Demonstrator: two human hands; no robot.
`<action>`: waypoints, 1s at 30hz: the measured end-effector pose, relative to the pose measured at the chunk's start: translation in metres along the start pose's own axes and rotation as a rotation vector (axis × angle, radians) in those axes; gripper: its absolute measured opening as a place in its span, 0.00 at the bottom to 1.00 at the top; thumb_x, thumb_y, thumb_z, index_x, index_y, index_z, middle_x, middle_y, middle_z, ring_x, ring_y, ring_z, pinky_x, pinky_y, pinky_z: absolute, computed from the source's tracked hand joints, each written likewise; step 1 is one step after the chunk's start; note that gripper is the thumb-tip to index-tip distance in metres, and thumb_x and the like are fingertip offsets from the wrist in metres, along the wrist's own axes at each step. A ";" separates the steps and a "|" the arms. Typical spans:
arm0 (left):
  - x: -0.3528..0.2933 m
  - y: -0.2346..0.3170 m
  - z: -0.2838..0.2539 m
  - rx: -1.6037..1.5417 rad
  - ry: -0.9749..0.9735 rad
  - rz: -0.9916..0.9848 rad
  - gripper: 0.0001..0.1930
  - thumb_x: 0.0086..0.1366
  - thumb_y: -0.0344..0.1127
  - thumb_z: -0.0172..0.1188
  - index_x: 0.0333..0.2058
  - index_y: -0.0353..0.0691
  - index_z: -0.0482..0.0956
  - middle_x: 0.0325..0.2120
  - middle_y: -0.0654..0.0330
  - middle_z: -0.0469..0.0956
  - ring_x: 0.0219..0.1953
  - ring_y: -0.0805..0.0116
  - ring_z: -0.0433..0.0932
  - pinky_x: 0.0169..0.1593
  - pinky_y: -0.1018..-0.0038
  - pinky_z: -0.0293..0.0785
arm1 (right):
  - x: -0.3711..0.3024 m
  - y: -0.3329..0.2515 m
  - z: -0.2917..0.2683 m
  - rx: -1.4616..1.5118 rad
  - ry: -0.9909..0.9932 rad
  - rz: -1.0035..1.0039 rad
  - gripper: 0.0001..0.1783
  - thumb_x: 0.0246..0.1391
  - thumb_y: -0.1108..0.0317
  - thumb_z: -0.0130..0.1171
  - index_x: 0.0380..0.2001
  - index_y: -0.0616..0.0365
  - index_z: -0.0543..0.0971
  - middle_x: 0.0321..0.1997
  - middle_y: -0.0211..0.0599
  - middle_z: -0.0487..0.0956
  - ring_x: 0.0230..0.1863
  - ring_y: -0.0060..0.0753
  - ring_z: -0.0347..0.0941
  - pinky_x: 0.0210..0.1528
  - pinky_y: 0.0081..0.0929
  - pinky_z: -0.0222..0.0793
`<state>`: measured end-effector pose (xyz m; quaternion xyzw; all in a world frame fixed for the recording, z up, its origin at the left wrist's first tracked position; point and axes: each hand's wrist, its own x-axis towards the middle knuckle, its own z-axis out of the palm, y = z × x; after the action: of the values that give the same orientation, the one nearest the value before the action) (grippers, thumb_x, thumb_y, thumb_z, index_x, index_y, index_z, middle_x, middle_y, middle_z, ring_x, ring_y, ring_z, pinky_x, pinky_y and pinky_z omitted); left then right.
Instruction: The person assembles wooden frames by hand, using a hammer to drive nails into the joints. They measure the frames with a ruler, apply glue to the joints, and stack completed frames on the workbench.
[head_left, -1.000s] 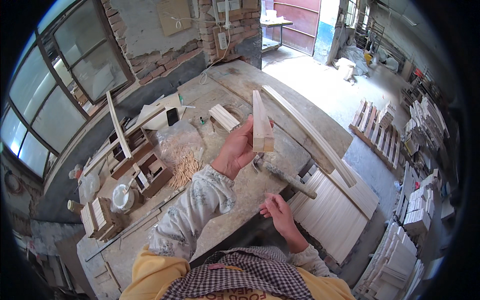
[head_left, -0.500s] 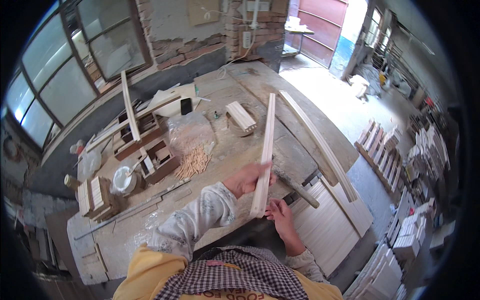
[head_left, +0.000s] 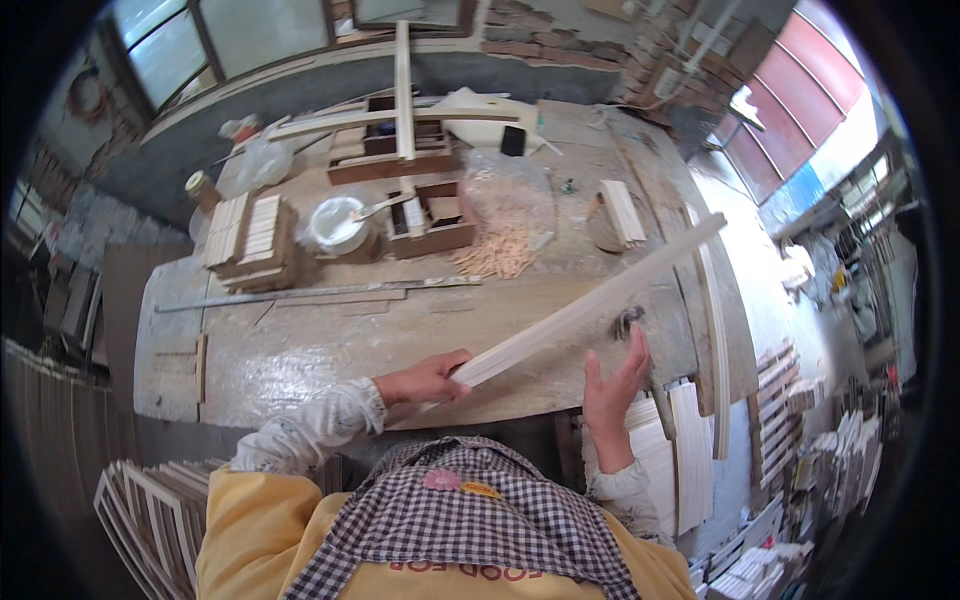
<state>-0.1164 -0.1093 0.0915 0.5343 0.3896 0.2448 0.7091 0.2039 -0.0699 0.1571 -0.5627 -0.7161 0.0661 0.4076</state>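
Note:
A long pale wooden strip slants up over the workbench from lower left to upper right. My left hand is closed around its near end. Apart from the strip, my right hand is raised with fingers spread and nothing in it. Just beyond that hand lies a hammer, its handle running toward the bench's front edge. Farther right, another long grooved strip lies along the bench's side. A short bundle of wooden pieces rests beyond the held strip.
Wooden dowels spill from a plastic bag at mid-bench. Left of them stand a wooden box, a white tub with a brush and a stack of wood blocks. A metal ruler crosses the bench. Boards stand at the right front.
My view has turned left. My left hand has carried the strip leftward, swinging it from nearly upright to a slant. My right hand has come away from its near end and opened.

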 end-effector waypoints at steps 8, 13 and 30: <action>-0.113 -0.025 -0.006 -0.190 0.103 -0.121 0.17 0.66 0.27 0.61 0.53 0.37 0.71 0.37 0.65 0.73 0.37 0.76 0.72 0.43 0.77 0.72 | -0.062 -0.020 0.079 0.856 -0.442 0.747 0.25 0.64 0.65 0.62 0.59 0.64 0.69 0.60 0.44 0.74 0.60 0.38 0.71 0.61 0.38 0.69; -0.121 -0.022 -0.006 -0.151 0.121 -0.069 0.19 0.66 0.27 0.63 0.55 0.36 0.73 0.39 0.65 0.74 0.44 0.73 0.73 0.53 0.76 0.70 | -0.072 -0.058 0.108 1.077 -0.522 0.720 0.12 0.68 0.69 0.57 0.51 0.61 0.73 0.44 0.36 0.81 0.41 0.26 0.80 0.48 0.29 0.79; -0.219 -0.086 -0.089 1.202 0.238 0.169 0.30 0.60 0.36 0.59 0.63 0.45 0.69 0.45 0.54 0.76 0.47 0.49 0.78 0.51 0.57 0.74 | 0.053 0.003 -0.071 0.612 -0.084 0.334 0.29 0.70 0.63 0.53 0.68 0.63 0.63 0.44 0.37 0.75 0.40 0.27 0.74 0.46 0.30 0.75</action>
<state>-0.3212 -0.2530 0.0625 0.8384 0.4921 0.0961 0.2139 0.2507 -0.0493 0.2293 -0.5206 -0.5775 0.3664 0.5111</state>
